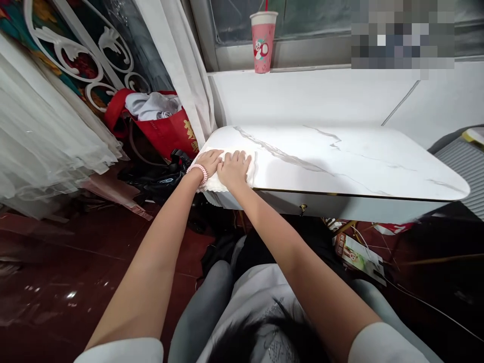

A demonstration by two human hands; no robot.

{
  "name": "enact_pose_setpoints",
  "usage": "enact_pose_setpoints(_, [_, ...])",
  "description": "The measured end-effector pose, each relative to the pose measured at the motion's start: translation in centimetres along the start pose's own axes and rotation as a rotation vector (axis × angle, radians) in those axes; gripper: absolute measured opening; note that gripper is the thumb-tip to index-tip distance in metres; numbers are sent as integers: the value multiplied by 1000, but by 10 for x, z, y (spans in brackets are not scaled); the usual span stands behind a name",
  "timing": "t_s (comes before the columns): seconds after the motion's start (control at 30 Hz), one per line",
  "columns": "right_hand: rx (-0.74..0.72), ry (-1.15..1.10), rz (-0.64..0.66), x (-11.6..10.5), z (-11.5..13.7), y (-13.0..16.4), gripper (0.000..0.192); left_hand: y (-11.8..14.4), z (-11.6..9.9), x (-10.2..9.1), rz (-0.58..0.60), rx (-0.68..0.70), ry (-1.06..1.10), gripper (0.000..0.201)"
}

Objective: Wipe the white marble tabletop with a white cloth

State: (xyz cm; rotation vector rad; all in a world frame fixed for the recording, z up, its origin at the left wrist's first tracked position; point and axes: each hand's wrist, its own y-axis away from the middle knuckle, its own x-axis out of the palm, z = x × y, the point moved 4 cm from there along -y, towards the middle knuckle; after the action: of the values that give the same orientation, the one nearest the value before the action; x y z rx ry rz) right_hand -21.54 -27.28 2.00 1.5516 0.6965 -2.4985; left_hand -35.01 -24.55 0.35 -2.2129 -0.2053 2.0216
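A white cloth (215, 185) lies spread at the left end of a white marble-patterned table (363, 156). Both hands press flat on it, side by side and nearly touching. My left hand (209, 162), with a pink coiled band (203, 171) around the wrist, rests near the table's left edge, its fingers stretched out to the right. Just right of it, my right hand (233, 169) lies palm down with the fingers spread away from me. Part of the cloth is hidden under the hands.
A pink cup (263, 45) with a red straw stands on the window ledge. Left of the table are a white curtain (177, 55) and a red bag (162, 133) of clothes. A drawer knob (303, 207) sticks out in front; a box (359, 257) lies below.
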Motion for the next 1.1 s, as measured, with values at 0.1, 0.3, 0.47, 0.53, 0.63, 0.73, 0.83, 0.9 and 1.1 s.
enact_pose_setpoints(0.1, [-4,11,24,-4,-3,5,52,4,-9,-2,4,-3,-24,49])
enact_pose_setpoints(0.3, [12,-16,84,1,-11,-14,52,-9,-7,-2,16,-19,-32,49])
enact_pose_setpoints(0.47, [24,-30,82,6,-33,-49,50,-49,-9,8,-44,-14,9,47])
enact_pose_setpoints(0.53, [41,-26,76,7,-44,-65,50,-70,-11,15,-47,-20,26,47])
enact_pose_setpoints(0.63, [62,-15,45,11,-58,-90,49,-103,-11,24,-63,3,60,46])
enact_pose_setpoints(0.73, [72,-9,1,17,-69,-117,47,-135,-5,31,-77,7,81,45])
enact_pose_setpoints(0.83, [72,-10,-11,26,-76,-147,46,-165,4,38,-68,-9,71,45])
enact_pose_setpoints(0.9, [71,-10,3,32,-81,-168,46,-184,9,41,-59,-4,68,45])
enact_pose_setpoints(1.1, [39,-9,-13,47,-94,-220,44,-235,28,54,-36,-9,48,46])
